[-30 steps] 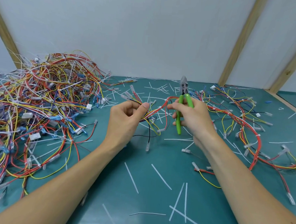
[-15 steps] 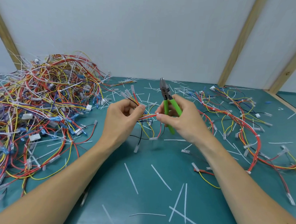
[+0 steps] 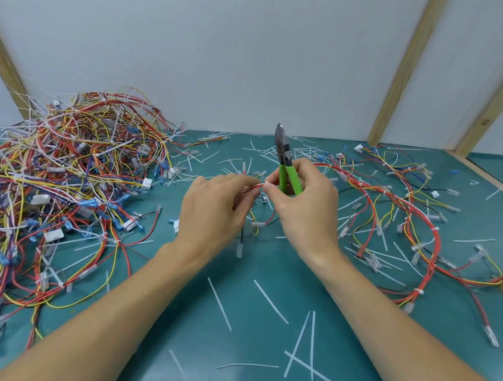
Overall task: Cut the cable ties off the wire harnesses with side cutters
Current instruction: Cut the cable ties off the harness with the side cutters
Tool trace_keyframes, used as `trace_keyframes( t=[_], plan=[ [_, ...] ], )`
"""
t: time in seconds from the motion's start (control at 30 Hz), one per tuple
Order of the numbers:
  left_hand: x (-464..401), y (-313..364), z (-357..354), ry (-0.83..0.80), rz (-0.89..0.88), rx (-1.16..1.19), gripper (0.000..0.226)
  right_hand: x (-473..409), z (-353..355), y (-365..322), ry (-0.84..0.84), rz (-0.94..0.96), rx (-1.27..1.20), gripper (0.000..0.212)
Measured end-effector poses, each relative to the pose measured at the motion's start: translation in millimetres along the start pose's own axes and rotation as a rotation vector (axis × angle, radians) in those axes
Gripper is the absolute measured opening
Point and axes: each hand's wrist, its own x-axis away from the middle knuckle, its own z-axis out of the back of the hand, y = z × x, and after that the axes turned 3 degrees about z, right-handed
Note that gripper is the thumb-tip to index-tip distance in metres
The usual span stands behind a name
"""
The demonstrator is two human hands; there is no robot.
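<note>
Both hands meet over mid-table on one small wire harness; cutters parked upright in the right hand.

Left hand: fingers curled round the harness, gripping the red wire bundle from the left. Right hand: thumb and forefinger pinch the same bundle at a white cable tie, touching the left fingertips; remaining fingers curl round the green handles of the side cutters, grey nose up, blades closed, clear of the wires. Loose harness ends with clear connectors hang below both hands. Large tangled pile of harnesses to the left; spread-out harnesses to the right. Cut tie strips scattered over the green table mat, nearest the camera.
</note>
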Motion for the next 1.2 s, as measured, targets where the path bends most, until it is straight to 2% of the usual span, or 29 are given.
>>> trace_keyframes(
  t=[0.17,0.33,0.5,0.57,0.7,0.77,0.8,0.83,0.9,0.93,0.97,1.03,1.1,1.2],
  plan=[
    [-4.1,-5.3,5.9,0.051,-0.059,-0.174,0.009,-6.6,4.7,1.2,-0.085,-0.034,0.013,0.013],
    [-7.7,-8.3,11.2,0.061,-0.097,-0.134,0.013,-26.6,27.1,10.2,0.009,-0.112,0.015,0.014],
    [-9.4,-18.8,10.2,0.156,-0.079,-0.135,0.027,-32.2,37.3,14.6,-0.089,-0.143,-0.033,0.015],
    [-9.6,-26.6,8.3,0.086,-0.014,-0.137,0.040,-31.7,37.8,14.5,-0.144,-0.129,-0.016,0.015],
    [-5.1,-39.6,2.9,-0.261,0.199,-0.217,0.059,-26.5,31.6,12.7,-0.257,-0.104,0.050,0.019],
    [-5.5,-39.6,2.9,-0.271,0.236,-0.367,0.059,-20.0,23.8,11.4,-0.242,-0.080,0.123,0.017],
    [-7.0,-37.8,4.6,-0.184,0.216,-0.402,0.056,-17.0,20.1,10.6,-0.218,-0.072,0.157,0.017],
    [-8.8,-33.5,7.5,-0.067,0.182,-0.357,0.051,-14.6,17.4,9.4,-0.192,-0.071,0.180,0.017],
    [-9.1,-23.3,11.2,0.127,0.085,-0.108,0.030,-11.8,13.7,7.0,-0.150,-0.072,0.198,0.018],
    [-7.5,-17.8,9.9,0.156,0.065,0.022,0.018,-11.1,12.5,6.0,-0.130,-0.071,0.202,0.018],
    [-4.2,-11.1,6.7,0.133,0.091,0.142,0.016,-10.7,11.4,5.4,-0.108,-0.072,0.200,0.018],
    [2.5,0.5,-2.4,-0.061,0.290,0.397,0.034,-9.9,9.1,4.8,-0.079,-0.093,0.161,0.020],
    [5.8,2.9,-10.5,-0.224,0.542,0.604,0.041,-8.8,6.2,5.8,-0.078,-0.139,0.072,0.021],
    [1.9,-9.2,-12.0,-0.179,0.861,0.849,0.033,-5.9,1.6,8.9,-0.116,-0.211,-0.059,0.022]
  ],
)
